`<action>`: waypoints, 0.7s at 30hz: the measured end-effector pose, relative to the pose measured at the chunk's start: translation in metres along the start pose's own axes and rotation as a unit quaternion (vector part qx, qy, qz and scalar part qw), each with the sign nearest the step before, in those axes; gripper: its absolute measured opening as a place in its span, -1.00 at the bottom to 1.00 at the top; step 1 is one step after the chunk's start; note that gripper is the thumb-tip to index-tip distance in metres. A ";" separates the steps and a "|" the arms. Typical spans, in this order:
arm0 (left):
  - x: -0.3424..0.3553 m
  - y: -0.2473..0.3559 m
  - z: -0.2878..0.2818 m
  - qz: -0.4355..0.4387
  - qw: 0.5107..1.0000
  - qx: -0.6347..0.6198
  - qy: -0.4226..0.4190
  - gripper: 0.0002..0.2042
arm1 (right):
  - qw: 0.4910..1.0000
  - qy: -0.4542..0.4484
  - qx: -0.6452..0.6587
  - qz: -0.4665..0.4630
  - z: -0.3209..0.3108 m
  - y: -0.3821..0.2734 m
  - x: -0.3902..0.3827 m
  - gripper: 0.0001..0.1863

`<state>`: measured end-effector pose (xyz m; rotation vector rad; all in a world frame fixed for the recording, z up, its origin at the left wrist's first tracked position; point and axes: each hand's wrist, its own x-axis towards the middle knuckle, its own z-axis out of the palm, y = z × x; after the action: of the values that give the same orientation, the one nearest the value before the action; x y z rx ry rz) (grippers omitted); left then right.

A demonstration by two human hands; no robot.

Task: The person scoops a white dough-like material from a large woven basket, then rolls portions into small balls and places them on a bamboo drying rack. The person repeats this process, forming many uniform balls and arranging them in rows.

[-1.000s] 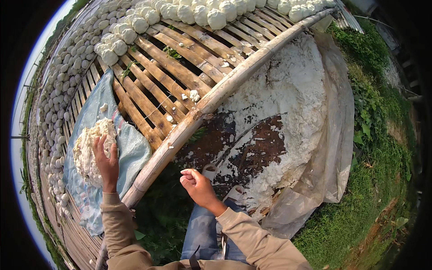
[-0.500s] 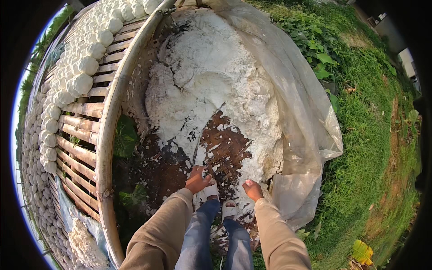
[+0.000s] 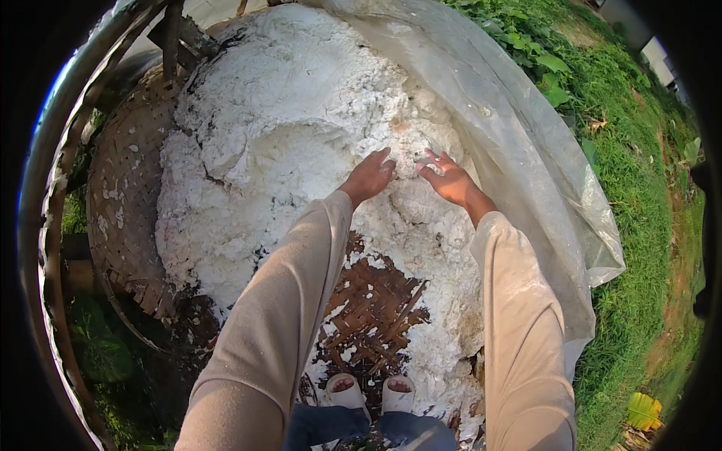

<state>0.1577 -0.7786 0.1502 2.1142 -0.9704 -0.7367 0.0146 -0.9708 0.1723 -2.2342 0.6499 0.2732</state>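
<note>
So, your left hand (image 3: 370, 177) and right hand (image 3: 453, 180) look empty, fingers parted, over the white mass (image 3: 263, 165) at 11 to 1 o'clock; contact unclear. Woven mat (image 3: 372, 304) bare toward 6: I'd judge some cleared, most left.

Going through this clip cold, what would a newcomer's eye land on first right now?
Probably the big white, crumbly heap filling the middle, with the left hand and right hand held out over it; whether they touch it is hard to tell. Below, brown woven matting shows just ahead of two pale sandals. A cloudy plastic sheet curves along the heap's right side, with green grass beyond.
</note>
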 end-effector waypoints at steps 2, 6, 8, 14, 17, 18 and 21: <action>0.041 -0.010 -0.008 -0.040 0.992 -0.090 -0.073 -0.30 | 0.996 -0.028 0.079 0.010 -0.011 0.006 0.033 0.01; 0.084 -0.034 0.013 -0.102 0.977 -0.181 -0.046 -0.21 | 0.977 -0.066 0.202 -0.007 0.011 0.027 0.080 0.28; 0.104 -0.045 0.027 -0.114 0.978 -0.165 -0.064 -0.15 | 0.981 -0.059 0.178 -0.053 0.031 0.042 0.106 0.32; 0.087 -0.071 0.043 0.034 0.996 -0.042 -0.077 -0.14 | 0.968 -0.095 0.211 -0.098 0.067 0.065 0.105 -0.02; 0.017 -0.075 0.064 0.002 0.999 0.000 0.034 -0.23 | 0.985 -0.011 0.103 -0.136 0.101 0.045 0.033 0.14; -0.007 -0.079 0.069 0.041 0.996 -0.001 0.075 -0.27 | 0.984 0.068 -0.003 -0.162 0.108 0.037 0.008 0.21; -0.064 -0.099 0.073 0.094 0.991 0.054 0.082 -0.39 | 0.978 0.083 -0.124 -0.146 0.116 0.014 -0.049 0.30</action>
<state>0.1105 -0.7043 0.0433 2.1012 -1.1224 -0.4187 -0.0331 -0.8748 0.1041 -2.5750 0.3799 0.0202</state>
